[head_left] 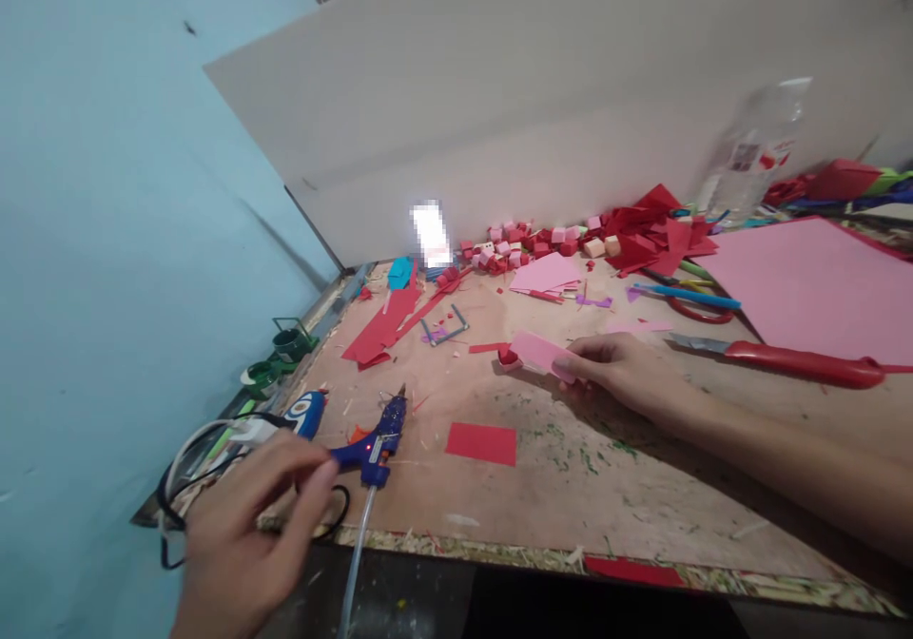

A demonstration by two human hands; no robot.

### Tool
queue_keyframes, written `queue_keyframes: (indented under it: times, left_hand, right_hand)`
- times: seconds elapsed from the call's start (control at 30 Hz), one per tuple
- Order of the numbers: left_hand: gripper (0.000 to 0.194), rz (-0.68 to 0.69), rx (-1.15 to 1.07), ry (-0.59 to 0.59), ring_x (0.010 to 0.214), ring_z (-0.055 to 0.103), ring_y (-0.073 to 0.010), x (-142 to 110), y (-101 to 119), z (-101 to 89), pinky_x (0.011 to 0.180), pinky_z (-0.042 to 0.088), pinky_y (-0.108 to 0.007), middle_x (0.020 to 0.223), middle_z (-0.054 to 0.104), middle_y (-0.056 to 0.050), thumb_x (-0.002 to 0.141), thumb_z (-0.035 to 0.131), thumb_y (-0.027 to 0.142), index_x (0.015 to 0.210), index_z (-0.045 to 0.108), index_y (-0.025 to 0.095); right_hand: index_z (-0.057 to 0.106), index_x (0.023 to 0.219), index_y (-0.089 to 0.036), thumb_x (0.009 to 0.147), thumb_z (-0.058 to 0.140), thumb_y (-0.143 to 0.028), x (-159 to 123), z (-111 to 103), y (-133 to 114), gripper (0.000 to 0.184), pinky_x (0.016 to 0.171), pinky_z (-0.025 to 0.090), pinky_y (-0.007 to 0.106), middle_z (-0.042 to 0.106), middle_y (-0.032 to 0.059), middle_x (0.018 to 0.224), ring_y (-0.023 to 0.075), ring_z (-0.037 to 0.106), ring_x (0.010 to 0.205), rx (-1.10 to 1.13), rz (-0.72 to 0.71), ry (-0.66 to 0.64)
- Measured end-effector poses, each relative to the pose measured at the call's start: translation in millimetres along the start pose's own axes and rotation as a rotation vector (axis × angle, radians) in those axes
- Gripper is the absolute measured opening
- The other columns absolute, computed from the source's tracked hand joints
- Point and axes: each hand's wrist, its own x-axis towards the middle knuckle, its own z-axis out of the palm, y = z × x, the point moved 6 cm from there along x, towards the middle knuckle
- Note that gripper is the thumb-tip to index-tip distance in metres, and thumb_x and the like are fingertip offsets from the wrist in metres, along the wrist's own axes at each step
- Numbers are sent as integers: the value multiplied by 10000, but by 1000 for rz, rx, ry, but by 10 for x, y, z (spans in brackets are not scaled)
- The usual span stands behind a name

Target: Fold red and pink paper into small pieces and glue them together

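My right hand (628, 373) pinches a small pink paper rectangle (536, 352) just over the table. At the far end of that paper is a small red and pink folded paper piece (508, 358); I cannot tell whether they touch. My left hand (261, 525), slightly blurred, has loosely curled fingers beside the handle of a blue glue gun (381, 444). No grip on the glue gun shows. The glue gun lies on the table with its red light on and a clear glue stick (359, 553) in its back. A red paper rectangle (481, 443) lies flat between my hands.
Red-handled scissors (806, 361) and large pink paper sheets (813, 282) lie at right. Small paper cubes (514, 247) and red scraps (660, 235) line the white board (534, 97). A plastic bottle (760, 154) stands behind. Cables (171, 487) run at left; a lit screen (432, 233) leans at the back.
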Motion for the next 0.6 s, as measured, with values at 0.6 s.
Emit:
queue_keyframes:
  times: [0.6]
  left_hand:
    - [443,7,734,-110,1133,729,-337,662,136,375,963,574,-430,1238,763,-162,1021,386,323,1254,701,118]
  right_hand:
    - [695,657,-183,827,683,-511,12,6,-8,369,573,424,293,656,45,625,174,581,582,-31,-21,-5]
